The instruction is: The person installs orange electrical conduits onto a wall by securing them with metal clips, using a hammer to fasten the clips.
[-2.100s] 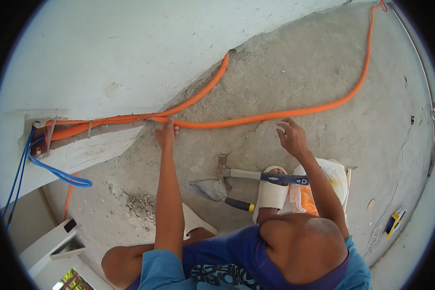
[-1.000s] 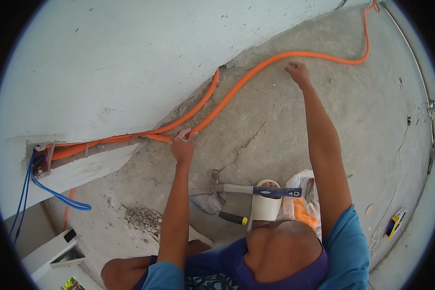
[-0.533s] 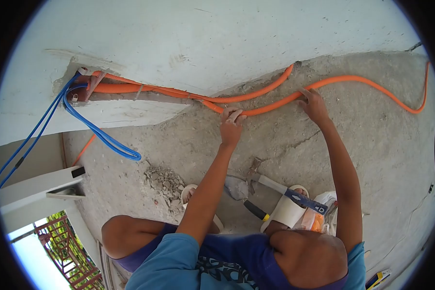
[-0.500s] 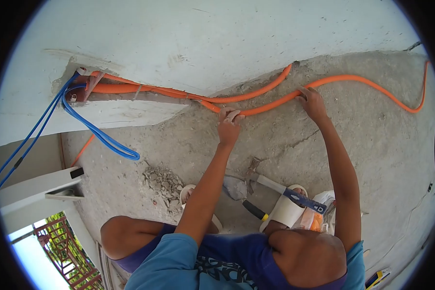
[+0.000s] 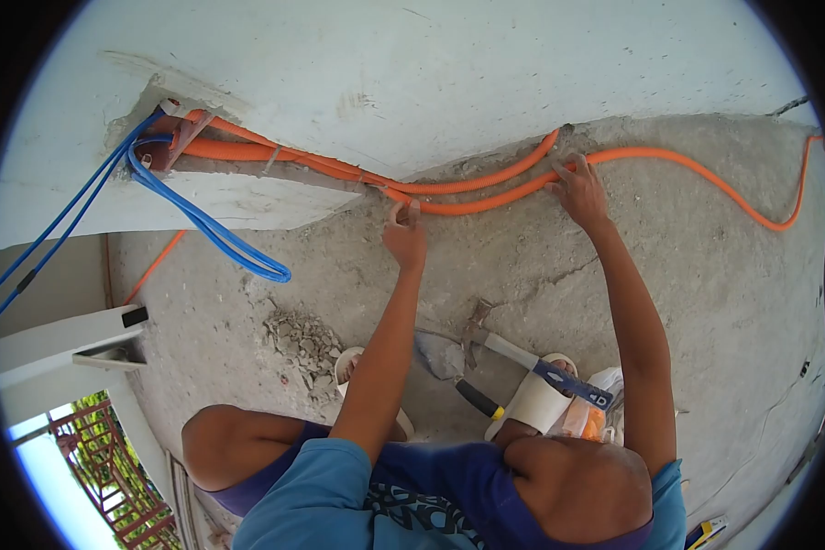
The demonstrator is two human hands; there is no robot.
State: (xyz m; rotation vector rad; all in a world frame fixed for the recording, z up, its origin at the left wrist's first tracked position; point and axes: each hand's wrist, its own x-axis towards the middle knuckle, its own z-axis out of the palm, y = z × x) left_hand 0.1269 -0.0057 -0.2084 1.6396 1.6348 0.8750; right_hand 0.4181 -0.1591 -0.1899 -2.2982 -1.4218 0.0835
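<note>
An orange corrugated conduit [image 5: 486, 204] runs along the base of the wall and curves off to the right over the concrete. My left hand [image 5: 405, 240] is closed, thumb and fingers pinching this conduit close to where it meets the wall channel. Farther right, my right hand [image 5: 581, 194] grips the same conduit, its fingers curled over the top. Just behind lies a second orange conduit [image 5: 500, 172], whose end goes into the wall base near my right hand. Both lead left into a cut channel [image 5: 275, 188] in the wall.
Blue cables [image 5: 215, 240] hang looped from the channel's left end. Between my feet lie a hammer [image 5: 513, 350], a black-and-yellow handle [image 5: 479, 399] and a grey cloth-like piece [image 5: 440, 356]. Rubble [image 5: 302, 348] is heaped by my left foot, a plastic bag [image 5: 605, 385] by the right.
My left hand has slid left along the conduit and turned, now pinching nearer the channel. My right hand stays on the conduit, shifted slightly left. The view has tilted a little.
</note>
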